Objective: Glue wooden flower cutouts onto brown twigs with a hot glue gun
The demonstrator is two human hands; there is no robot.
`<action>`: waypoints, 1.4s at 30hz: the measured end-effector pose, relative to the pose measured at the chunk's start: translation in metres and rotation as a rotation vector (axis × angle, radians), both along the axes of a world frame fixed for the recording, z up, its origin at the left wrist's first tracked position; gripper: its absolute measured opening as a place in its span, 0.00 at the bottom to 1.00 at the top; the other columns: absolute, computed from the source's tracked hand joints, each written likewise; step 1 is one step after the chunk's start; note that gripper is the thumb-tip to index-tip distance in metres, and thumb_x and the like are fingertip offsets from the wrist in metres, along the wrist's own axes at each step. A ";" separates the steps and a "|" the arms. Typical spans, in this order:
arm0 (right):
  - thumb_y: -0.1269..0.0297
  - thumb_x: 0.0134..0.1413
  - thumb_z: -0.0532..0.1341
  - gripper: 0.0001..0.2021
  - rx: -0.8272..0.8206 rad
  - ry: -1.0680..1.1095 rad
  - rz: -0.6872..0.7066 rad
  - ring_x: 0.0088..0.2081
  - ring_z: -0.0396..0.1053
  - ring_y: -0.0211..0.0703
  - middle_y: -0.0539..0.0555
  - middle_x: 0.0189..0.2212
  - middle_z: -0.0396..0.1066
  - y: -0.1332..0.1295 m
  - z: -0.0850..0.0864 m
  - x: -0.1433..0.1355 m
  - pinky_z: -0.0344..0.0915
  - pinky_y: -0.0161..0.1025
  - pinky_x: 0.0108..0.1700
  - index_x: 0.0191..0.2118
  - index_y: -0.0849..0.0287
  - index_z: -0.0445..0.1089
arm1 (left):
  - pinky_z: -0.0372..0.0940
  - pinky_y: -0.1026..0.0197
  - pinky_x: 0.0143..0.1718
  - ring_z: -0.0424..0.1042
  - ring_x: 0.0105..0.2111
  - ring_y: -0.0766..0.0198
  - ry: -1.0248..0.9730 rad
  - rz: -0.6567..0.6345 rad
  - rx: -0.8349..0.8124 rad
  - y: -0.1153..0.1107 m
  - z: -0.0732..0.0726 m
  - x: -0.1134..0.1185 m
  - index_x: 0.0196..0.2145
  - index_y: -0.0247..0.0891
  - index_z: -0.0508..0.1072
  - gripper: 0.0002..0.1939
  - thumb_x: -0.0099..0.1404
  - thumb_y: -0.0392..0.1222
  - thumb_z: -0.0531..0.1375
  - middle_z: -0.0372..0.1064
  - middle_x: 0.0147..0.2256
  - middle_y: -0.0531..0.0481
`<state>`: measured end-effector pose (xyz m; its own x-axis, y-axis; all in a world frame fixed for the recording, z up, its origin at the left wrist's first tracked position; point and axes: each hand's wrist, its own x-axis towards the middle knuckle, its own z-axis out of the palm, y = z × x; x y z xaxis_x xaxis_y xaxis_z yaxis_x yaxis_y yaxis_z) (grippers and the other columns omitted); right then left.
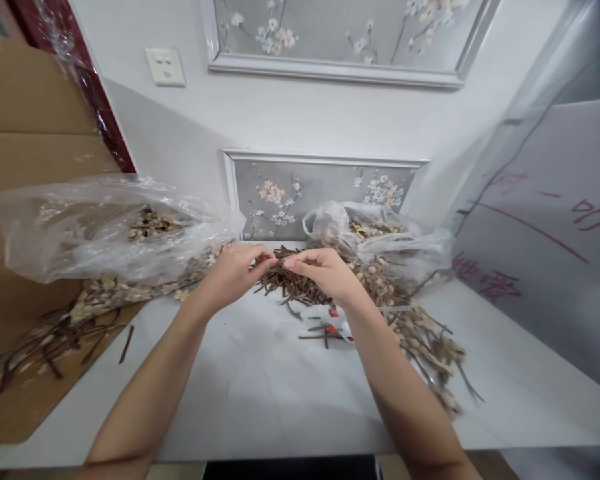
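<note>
Centrally: left hand [239, 270] and right hand [325, 270], fingertips pinched nearly together, item between unclear | just beneath: brown twig pile [297, 283] | nearer right wrist: white-and-red glue gun [327, 319] | beyond left hand: clear plastic bag [80, 230] | beyond right: bagged wood slices [373, 230]

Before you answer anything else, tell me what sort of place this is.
Probably an improvised craft workspace indoors: a white table holding heaped brown sticks, open plastic bags of pale pieces, and a cardboard box alongside.
</note>
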<state>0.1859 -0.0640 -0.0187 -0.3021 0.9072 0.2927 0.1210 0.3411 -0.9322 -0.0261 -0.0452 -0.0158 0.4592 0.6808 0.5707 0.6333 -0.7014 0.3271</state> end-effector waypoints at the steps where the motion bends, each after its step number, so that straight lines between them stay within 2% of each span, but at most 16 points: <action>1: 0.53 0.49 0.67 0.13 -0.020 0.074 0.015 0.31 0.70 0.40 0.51 0.28 0.76 0.002 -0.002 -0.001 0.64 0.37 0.37 0.34 0.59 0.80 | 0.63 0.60 0.40 0.74 0.37 0.59 -0.046 -0.010 -0.034 0.000 -0.001 0.001 0.37 0.40 0.74 0.11 0.69 0.47 0.55 0.77 0.36 0.51; 4: 0.54 0.47 0.69 0.12 -0.085 0.315 0.069 0.39 0.72 0.43 0.54 0.35 0.79 0.008 -0.008 -0.006 0.65 0.40 0.46 0.34 0.57 0.80 | 0.66 0.61 0.40 0.75 0.38 0.60 -0.220 -0.073 -0.145 0.002 -0.006 0.007 0.39 0.40 0.72 0.08 0.65 0.45 0.59 0.77 0.36 0.50; 6: 0.55 0.45 0.70 0.12 -0.131 0.435 0.083 0.40 0.72 0.43 0.55 0.36 0.79 0.010 -0.011 -0.010 0.65 0.41 0.48 0.32 0.57 0.80 | 0.67 0.63 0.38 0.75 0.36 0.61 -0.317 -0.122 -0.206 0.004 -0.010 0.011 0.37 0.38 0.72 0.08 0.64 0.45 0.60 0.76 0.34 0.50; 12: 0.58 0.44 0.71 0.10 -0.188 0.579 0.117 0.40 0.72 0.42 0.54 0.35 0.78 0.012 -0.014 -0.014 0.66 0.41 0.51 0.32 0.58 0.80 | 0.69 0.63 0.36 0.74 0.32 0.62 -0.453 -0.192 -0.325 0.004 -0.013 0.019 0.32 0.35 0.74 0.08 0.61 0.43 0.62 0.75 0.31 0.49; 20: 0.58 0.42 0.72 0.10 -0.226 0.620 0.057 0.40 0.73 0.41 0.53 0.35 0.78 0.015 -0.018 -0.015 0.67 0.38 0.48 0.31 0.57 0.79 | 0.70 0.60 0.37 0.76 0.35 0.58 -0.455 -0.185 -0.370 0.003 -0.016 0.022 0.38 0.33 0.80 0.14 0.59 0.47 0.65 0.78 0.37 0.43; 24: 0.58 0.41 0.72 0.11 -0.239 0.641 0.040 0.37 0.72 0.40 0.53 0.35 0.77 0.016 -0.019 -0.015 0.68 0.37 0.43 0.32 0.58 0.79 | 0.70 0.60 0.39 0.75 0.36 0.58 -0.413 -0.154 -0.336 0.007 -0.020 0.026 0.34 0.35 0.80 0.13 0.58 0.48 0.66 0.78 0.38 0.44; 29: 0.58 0.41 0.72 0.12 -0.171 0.596 -0.040 0.35 0.70 0.38 0.52 0.32 0.76 0.018 -0.019 -0.015 0.66 0.37 0.42 0.32 0.59 0.79 | 0.69 0.60 0.35 0.75 0.32 0.58 -0.462 -0.171 -0.531 0.015 -0.027 0.027 0.31 0.33 0.79 0.14 0.57 0.49 0.66 0.78 0.31 0.45; 35: 0.59 0.40 0.72 0.15 -0.099 0.572 -0.116 0.34 0.71 0.39 0.53 0.33 0.77 0.026 -0.028 -0.016 0.67 0.39 0.43 0.35 0.61 0.79 | 0.68 0.59 0.38 0.75 0.33 0.58 -0.548 -0.244 -0.686 0.016 -0.027 0.027 0.32 0.32 0.78 0.14 0.56 0.48 0.67 0.78 0.32 0.44; 42: 0.59 0.38 0.73 0.18 -0.100 0.551 -0.231 0.31 0.71 0.39 0.52 0.30 0.77 0.032 -0.031 -0.015 0.68 0.38 0.39 0.37 0.62 0.78 | 0.66 0.62 0.34 0.73 0.30 0.62 -0.545 -0.270 -0.720 0.015 -0.028 0.030 0.28 0.34 0.74 0.15 0.60 0.50 0.65 0.74 0.29 0.47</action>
